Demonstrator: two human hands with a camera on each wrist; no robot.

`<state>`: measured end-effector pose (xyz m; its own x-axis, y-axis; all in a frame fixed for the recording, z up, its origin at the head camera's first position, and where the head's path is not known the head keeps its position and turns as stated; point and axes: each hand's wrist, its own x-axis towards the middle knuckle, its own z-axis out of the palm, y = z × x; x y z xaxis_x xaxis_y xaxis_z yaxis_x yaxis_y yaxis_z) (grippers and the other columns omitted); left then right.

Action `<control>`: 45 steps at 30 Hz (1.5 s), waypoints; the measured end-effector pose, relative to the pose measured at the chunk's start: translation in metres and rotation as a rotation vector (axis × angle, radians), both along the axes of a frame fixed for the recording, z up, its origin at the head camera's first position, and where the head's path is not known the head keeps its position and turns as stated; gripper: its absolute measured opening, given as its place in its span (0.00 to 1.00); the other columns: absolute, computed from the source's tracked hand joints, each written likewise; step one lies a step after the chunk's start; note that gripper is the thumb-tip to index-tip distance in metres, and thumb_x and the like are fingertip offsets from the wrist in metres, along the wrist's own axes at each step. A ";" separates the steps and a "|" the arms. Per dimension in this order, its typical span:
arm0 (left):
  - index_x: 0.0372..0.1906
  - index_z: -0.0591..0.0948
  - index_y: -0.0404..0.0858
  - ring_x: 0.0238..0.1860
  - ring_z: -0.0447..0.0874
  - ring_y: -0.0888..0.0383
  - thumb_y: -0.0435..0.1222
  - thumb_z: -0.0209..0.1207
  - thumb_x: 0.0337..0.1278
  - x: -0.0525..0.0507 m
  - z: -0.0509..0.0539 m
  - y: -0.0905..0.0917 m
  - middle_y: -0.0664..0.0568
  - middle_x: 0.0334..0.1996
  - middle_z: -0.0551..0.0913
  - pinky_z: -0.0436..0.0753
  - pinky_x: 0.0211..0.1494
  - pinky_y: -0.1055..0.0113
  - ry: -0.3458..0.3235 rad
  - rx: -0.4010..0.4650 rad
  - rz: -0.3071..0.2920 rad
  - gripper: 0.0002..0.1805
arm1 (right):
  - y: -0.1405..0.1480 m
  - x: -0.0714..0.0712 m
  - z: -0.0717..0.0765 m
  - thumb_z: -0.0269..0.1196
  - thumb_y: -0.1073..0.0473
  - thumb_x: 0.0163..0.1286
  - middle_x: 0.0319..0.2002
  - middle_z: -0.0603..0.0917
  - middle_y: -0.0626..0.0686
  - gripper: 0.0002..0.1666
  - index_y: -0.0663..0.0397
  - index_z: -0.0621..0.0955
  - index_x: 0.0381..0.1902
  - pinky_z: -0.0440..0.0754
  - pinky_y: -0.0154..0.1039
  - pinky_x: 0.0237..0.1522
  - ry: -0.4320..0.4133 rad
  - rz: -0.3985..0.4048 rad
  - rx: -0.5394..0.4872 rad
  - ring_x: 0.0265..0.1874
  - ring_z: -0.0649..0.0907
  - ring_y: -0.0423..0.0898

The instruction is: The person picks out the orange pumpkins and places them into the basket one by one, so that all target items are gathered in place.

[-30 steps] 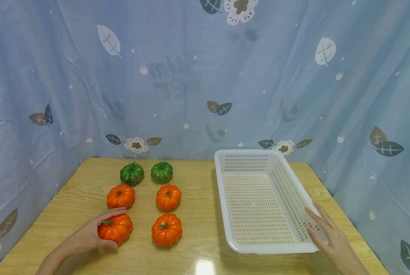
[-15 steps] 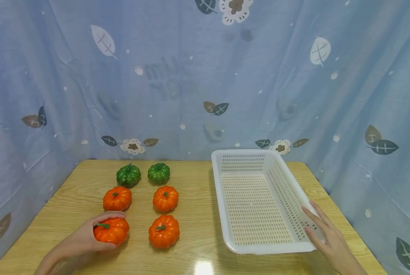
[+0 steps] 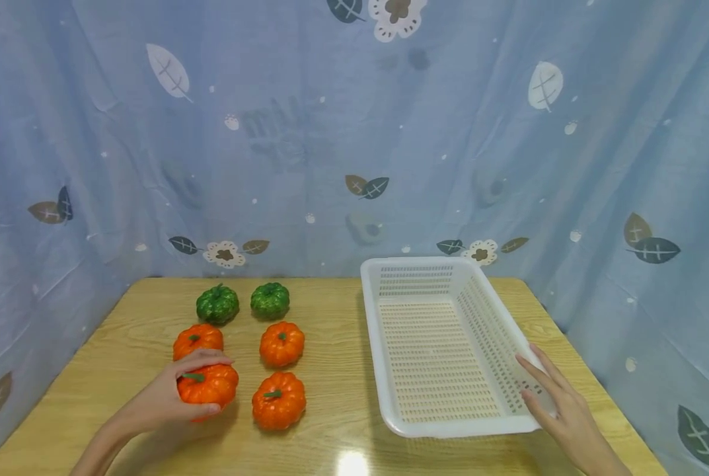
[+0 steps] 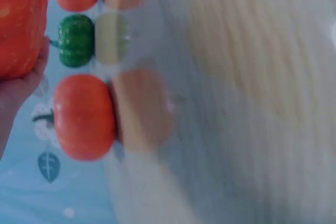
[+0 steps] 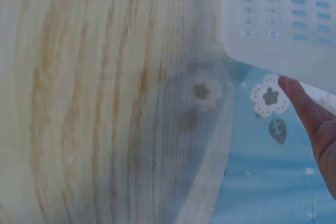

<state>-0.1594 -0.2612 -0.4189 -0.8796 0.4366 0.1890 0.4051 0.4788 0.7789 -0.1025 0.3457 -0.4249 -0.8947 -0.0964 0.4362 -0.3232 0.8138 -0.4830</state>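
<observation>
In the head view my left hand (image 3: 162, 400) grips an orange pumpkin (image 3: 213, 385) from its left side, fingers over the far side and thumb along the near side. The left wrist view shows the held pumpkin (image 4: 20, 22) clear of the wooden surface. My right hand (image 3: 570, 416) lies at the near right corner of a white perforated basket (image 3: 390, 423), its fingers fairly straight and spread, touching the rim. In the right wrist view fingers (image 5: 302, 100) rest against the edge of the basket (image 5: 273, 51).
Two more orange pumpkins stand in a column, the nearer (image 3: 279, 400) and the farther (image 3: 281, 344). Another orange one (image 3: 197, 338) sits just beyond my left hand. Two green pumpkins, left (image 3: 217, 305) and right (image 3: 270, 301), stand at the back. A blue curtain (image 3: 295, 165) hangs behind the table.
My left hand has raised the gripped pumpkin off the table and moved it slightly rightward. The right hand keeps its place at the basket. The whole head view has shifted a little.
</observation>
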 end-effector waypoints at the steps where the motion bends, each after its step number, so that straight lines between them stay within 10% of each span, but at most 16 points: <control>1: 0.60 0.77 0.48 0.56 0.67 0.74 0.36 0.73 0.45 -0.001 0.001 0.002 0.61 0.59 0.73 0.80 0.45 0.67 0.005 0.017 -0.005 0.32 | -0.001 0.000 0.000 0.60 0.62 0.68 0.74 0.53 0.44 0.30 0.47 0.71 0.68 0.70 0.70 0.40 0.000 0.000 -0.002 0.60 0.53 0.18; 9: 0.62 0.75 0.45 0.56 0.71 0.70 0.36 0.71 0.49 -0.016 0.015 0.028 0.46 0.62 0.72 0.81 0.47 0.61 -0.032 0.057 -0.061 0.32 | -0.003 0.000 0.001 0.60 0.63 0.67 0.74 0.55 0.44 0.30 0.48 0.72 0.67 0.71 0.70 0.41 0.031 0.005 -0.014 0.59 0.55 0.19; 16: 0.62 0.75 0.49 0.69 0.59 0.49 0.41 0.69 0.51 -0.031 0.030 0.059 0.51 0.66 0.69 0.68 0.57 0.35 -0.044 0.026 -0.106 0.31 | -0.002 0.001 0.002 0.63 0.62 0.65 0.73 0.59 0.44 0.30 0.47 0.73 0.66 0.79 0.45 0.40 0.059 -0.035 0.040 0.56 0.63 0.22; 23: 0.62 0.73 0.55 0.63 0.66 0.46 0.42 0.70 0.50 -0.045 0.044 0.101 0.56 0.67 0.65 0.80 0.48 0.55 -0.099 0.099 -0.168 0.32 | 0.001 0.001 0.000 0.64 0.65 0.62 0.72 0.62 0.47 0.32 0.51 0.73 0.65 0.79 0.33 0.39 0.124 -0.018 0.056 0.51 0.73 0.29; 34: 0.60 0.76 0.55 0.50 0.77 0.53 0.39 0.72 0.47 -0.060 0.078 0.203 0.58 0.60 0.71 0.82 0.45 0.60 -0.087 0.224 -0.257 0.31 | -0.002 0.002 -0.001 0.63 0.65 0.63 0.72 0.61 0.48 0.32 0.50 0.73 0.66 0.61 0.18 0.48 0.116 -0.010 0.034 0.59 0.62 0.25; 45: 0.60 0.76 0.48 0.48 0.75 0.55 0.39 0.68 0.51 -0.071 0.107 0.301 0.55 0.58 0.71 0.82 0.45 0.65 -0.108 0.312 -0.258 0.28 | -0.004 0.001 0.000 0.63 0.65 0.63 0.72 0.62 0.49 0.31 0.52 0.73 0.65 0.78 0.57 0.39 0.111 -0.008 0.028 0.53 0.74 0.42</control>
<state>-0.2307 0.0402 -0.3120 -0.7707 0.5819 0.2597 0.3888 0.1065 0.9151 -0.1018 0.3419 -0.4254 -0.8418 -0.1036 0.5297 -0.3672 0.8292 -0.4214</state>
